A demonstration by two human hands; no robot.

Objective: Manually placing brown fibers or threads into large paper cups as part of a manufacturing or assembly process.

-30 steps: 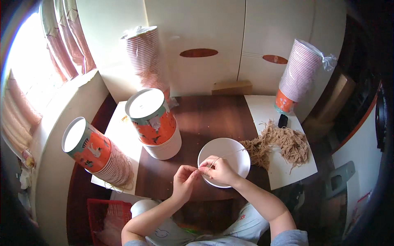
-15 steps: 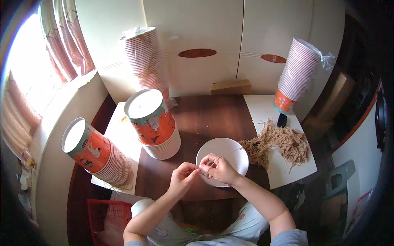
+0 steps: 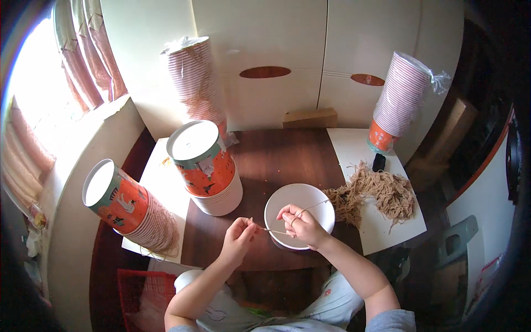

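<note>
A thin tan string (image 3: 275,231) is stretched between my two hands above a white paper bucket (image 3: 283,200), whose pale inside faces up. My left hand (image 3: 239,239), left of the bucket's rim, pinches the string between thumb and fingers. Over the bucket's near right part, my right hand (image 3: 305,228) is closed on the string, with a strand looped about its fingers. From there the strand slants up across the bucket toward a tangled heap of tan string (image 3: 390,195) on the right. Whether there is a knot between the hands is too small to tell.
An orange-printed bucket stack (image 3: 207,171) stands left of my hands, with another string-wrapped stack (image 3: 130,202) farther left. Two tall plastic-wrapped bucket stacks (image 3: 191,77) (image 3: 402,94) stand at the back. A small black object (image 3: 379,162) lies beside the string heap. A red basket (image 3: 141,299) sits below the table's left edge.
My hands have drawn apart from almost touching, the left going left and the right slightly right. The string between them is now pulled out straight.
</note>
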